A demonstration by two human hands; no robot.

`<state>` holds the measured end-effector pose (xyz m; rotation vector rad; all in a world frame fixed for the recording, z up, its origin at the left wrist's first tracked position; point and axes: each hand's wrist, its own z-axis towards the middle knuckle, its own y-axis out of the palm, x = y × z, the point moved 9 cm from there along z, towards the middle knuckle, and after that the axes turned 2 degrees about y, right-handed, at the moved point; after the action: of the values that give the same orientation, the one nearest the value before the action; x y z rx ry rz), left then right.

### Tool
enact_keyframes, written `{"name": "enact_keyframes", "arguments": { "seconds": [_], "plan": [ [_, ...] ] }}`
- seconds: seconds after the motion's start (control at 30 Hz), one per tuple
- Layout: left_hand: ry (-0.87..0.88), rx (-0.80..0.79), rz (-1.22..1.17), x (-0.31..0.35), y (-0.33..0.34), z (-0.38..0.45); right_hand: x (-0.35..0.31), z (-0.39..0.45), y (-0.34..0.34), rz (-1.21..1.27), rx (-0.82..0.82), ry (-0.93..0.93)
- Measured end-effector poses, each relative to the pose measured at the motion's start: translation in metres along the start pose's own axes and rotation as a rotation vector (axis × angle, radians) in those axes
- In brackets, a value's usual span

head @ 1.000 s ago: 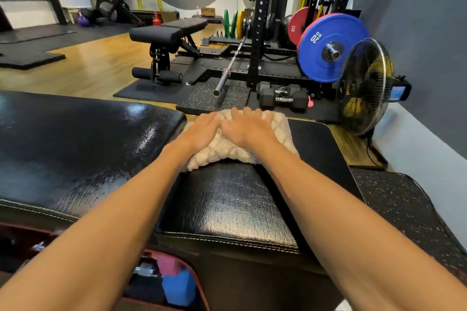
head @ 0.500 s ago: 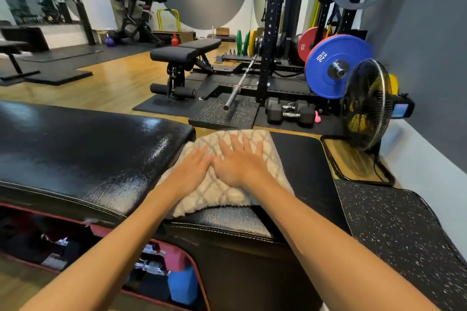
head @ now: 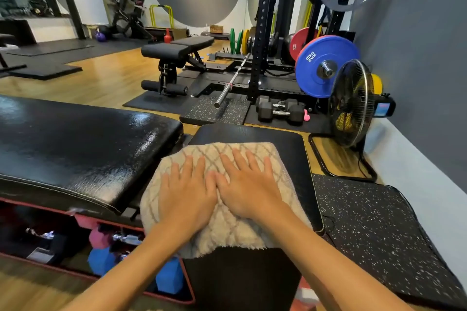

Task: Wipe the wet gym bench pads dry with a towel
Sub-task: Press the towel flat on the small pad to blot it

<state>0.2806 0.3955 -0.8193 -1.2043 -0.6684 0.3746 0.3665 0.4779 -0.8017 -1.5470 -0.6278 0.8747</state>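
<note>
Two bench pads (head: 83,149) (head: 290,149), one towel (head: 227,230), two hands (head: 188,194) (head: 249,190), one fan (head: 351,102).

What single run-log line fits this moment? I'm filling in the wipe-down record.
step: wiping | left hand: flat on beige diamond-patterned towel | right hand: flat on towel | towel: on small black bench pad, draped over near edge

Beige towel (head: 225,209) with grey diamond lattice on glossy black pads (head: 83,149) (blue dumbbells (head: 169,278) below).

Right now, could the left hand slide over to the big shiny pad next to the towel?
Probably yes. The left hand lies flat on the towel, right beside the long pad. Only a narrow gap separates the two pads, and nothing rests on the long pad's near end to block it.
</note>
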Motion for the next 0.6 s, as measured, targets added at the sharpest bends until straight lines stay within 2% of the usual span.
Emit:
{"name": "enact_keyframes", "arguments": {
  "seconds": [0.13, 0.27, 0.6],
  "plan": [
    [0.040, 0.007, 0.171, 0.037, 0.002, -0.015, 0.026, -0.023, -0.004, -0.005, 0.014, 0.044],
    [0.073, -0.056, 0.210, 0.068, 0.003, -0.014, 0.054, -0.028, -0.009, 0.000, 0.009, 0.099],
    [0.171, -0.202, 0.125, 0.118, 0.029, 0.048, 0.117, 0.010, -0.017, 0.046, -0.013, 0.248]
  ]
}}
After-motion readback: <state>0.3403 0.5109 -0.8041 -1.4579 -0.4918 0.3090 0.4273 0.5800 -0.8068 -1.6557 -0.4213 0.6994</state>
